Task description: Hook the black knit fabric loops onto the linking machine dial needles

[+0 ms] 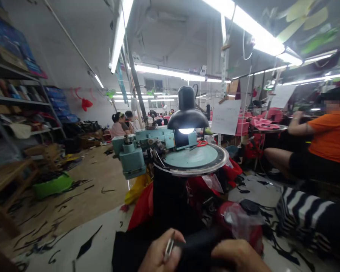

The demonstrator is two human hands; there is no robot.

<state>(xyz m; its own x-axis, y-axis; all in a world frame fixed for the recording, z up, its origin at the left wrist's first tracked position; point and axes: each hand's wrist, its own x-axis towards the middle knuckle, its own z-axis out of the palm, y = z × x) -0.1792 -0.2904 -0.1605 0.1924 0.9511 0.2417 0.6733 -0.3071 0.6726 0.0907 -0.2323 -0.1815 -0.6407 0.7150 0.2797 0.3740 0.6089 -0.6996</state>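
Observation:
My left hand (158,255) is closed around a small pointed metal tool (169,247), its exact kind not clear. The fingers of this hand also pinch the edge of a piece of black cloth (200,240). To the right, my right hand (239,255) grips the same cloth, its fingers curled and blurred. The cloth lies stretched between both hands, low in front of me. Beyond them stands a teal linking machine (133,160) with a round plate (194,156). A black lamp (187,117) shines down over it, and red-handled scissors (202,143) rest at its back.
Red garments (141,207) and a plastic-wrapped red bundle (240,223) sit below the machine. A striped cloth-covered seat (306,211) is at right, near a person in orange (331,139). At left are a green tub (52,185), a wooden stool (10,181) and shelves (19,100).

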